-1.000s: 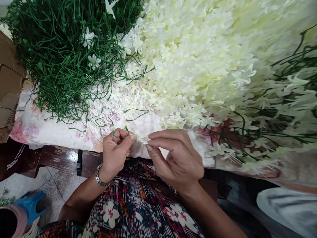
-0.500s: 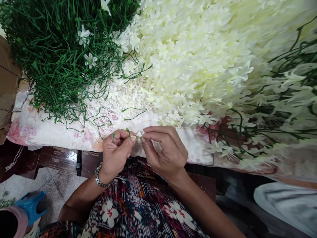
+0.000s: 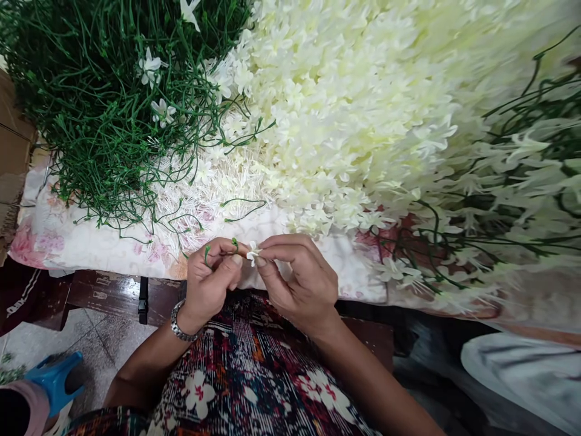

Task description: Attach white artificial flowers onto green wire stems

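Left hand [image 3: 209, 277]: curled round a green stem [image 3: 207, 255], tips poking out!
Right hand [image 3: 300, 280]: thumb and fingers pinching a white flower [image 3: 253, 254]!
Flower spot: between the hands, at the table's [image 3: 102, 245] near edge!
Green pile [image 3: 109, 115]: toward the left edge.

The small flower [image 3: 253, 254] you pinch looks like thin, matt cloth, and the green stem [image 3: 207, 255] you hold looks like smooth plastic. Under the heaps, your tabletop [image 3: 97, 245] wears soft printed fabric; below it shows dark, glossy wood [image 3: 109, 289]. Your wristband [image 3: 177, 321] is shiny metal, the box [image 3: 13, 158] at the left edge matt cardboard.
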Available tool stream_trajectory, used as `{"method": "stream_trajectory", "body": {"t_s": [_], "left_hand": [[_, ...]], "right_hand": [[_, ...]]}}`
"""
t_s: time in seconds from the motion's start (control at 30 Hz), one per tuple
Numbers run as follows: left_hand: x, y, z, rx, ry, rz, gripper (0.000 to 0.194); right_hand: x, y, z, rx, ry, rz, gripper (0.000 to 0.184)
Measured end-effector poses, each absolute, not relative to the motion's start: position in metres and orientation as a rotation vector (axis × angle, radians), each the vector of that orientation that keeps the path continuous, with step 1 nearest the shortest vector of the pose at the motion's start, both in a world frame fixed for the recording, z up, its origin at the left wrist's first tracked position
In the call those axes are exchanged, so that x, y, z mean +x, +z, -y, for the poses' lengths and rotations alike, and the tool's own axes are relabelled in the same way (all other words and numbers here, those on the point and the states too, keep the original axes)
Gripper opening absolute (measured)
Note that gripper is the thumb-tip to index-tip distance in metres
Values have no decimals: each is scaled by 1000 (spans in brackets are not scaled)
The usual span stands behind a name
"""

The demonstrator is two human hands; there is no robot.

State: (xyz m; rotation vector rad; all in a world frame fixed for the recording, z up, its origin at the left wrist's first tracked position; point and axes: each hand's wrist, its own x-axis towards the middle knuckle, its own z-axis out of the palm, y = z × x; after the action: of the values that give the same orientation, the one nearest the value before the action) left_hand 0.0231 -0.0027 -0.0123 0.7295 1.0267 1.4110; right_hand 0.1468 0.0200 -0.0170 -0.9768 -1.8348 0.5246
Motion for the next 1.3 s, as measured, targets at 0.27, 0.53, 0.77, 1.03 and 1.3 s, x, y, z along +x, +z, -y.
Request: {"method": "stream_trajectory", "body": {"t_s": [0.27, 0.53, 0.77, 1.03, 1.3], "left_hand": [[23, -11, 3, 652, 1316, -1023, 7], [25, -11, 9, 769, 1384, -1068, 8], [19, -11, 9, 760, 1463, -1098, 2], [21, -13, 12, 863, 1503, -1128, 4], [19, -11, 13, 905, 1412, -1202, 3]], "right_hand": [[149, -14, -18, -865, 761, 1740, 17], [149, -9, -18, -843, 861, 1713, 17], [158, 2, -24, -894, 986, 1934, 54], [149, 3, -23, -879, 813, 1990, 19], [153, -3, -21, -897, 828, 1945, 14]]}}
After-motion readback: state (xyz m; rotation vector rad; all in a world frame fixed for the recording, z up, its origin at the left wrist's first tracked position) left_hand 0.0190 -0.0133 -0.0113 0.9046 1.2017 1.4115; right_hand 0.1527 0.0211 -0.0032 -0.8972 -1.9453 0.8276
